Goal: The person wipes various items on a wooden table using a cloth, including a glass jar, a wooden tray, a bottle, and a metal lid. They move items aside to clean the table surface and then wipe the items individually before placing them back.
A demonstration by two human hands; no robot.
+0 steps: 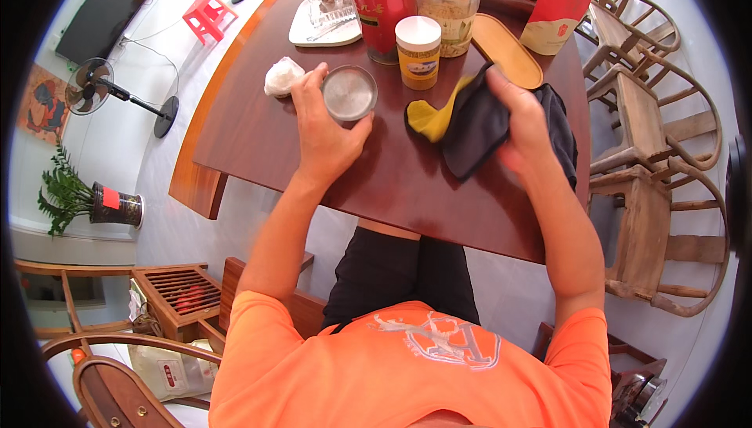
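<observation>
My left hand (325, 128) grips a round grey metal lid or shallow dish (350, 92) by its rim, just above the dark wooden table (376, 184). A white crumpled bundle (283, 77) lies beyond those fingers, to the left. In my right hand (521, 119) is a cloth (477, 125), black on one side and yellow on the other, its yellow corner blurred. Another dark cloth (558, 128) is partly hidden behind my right wrist, at the table's right edge. A small yellow canister with a white lid (418, 55) stands between my hands, farther back.
At the back stand a red tin (382, 8), a yellow-lidded jar (449, 5), an orange-lidded jar on a white tray (299, 31) and a red pouch (558, 8). A tan oval tray (510, 55) lies near them. Wooden chairs (640, 228) line the right side.
</observation>
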